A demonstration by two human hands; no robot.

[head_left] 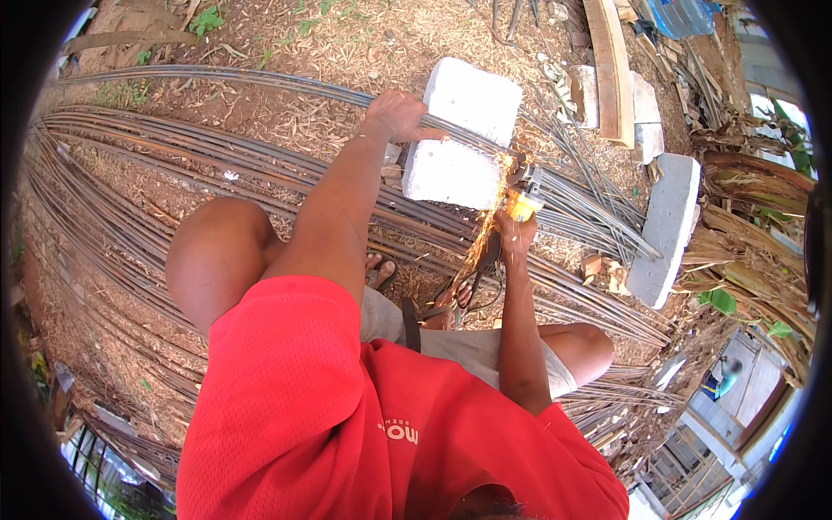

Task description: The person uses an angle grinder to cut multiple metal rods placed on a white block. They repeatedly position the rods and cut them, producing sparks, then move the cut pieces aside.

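My left hand (399,117) is closed around a bundle of long steel rods (295,84), which crosses over a white block (471,95). My right hand (517,232) grips a yellow and grey angle grinder (523,201) just right of the block. The grinder's head meets the rods there, and bright orange sparks (478,247) stream down from it toward my feet. How far the disc has cut into the rods cannot be made out. Shorter rod pieces (598,208) lie to the right of the grinder.
Many more rods (199,156) run across the ground beneath my arms. A grey concrete slab (663,234) lies at the right beside dry banana stems (745,251). Timber planks (610,69) and a blue plastic bottle (680,16) are at the top right. A person (722,379) is far off, lower right.
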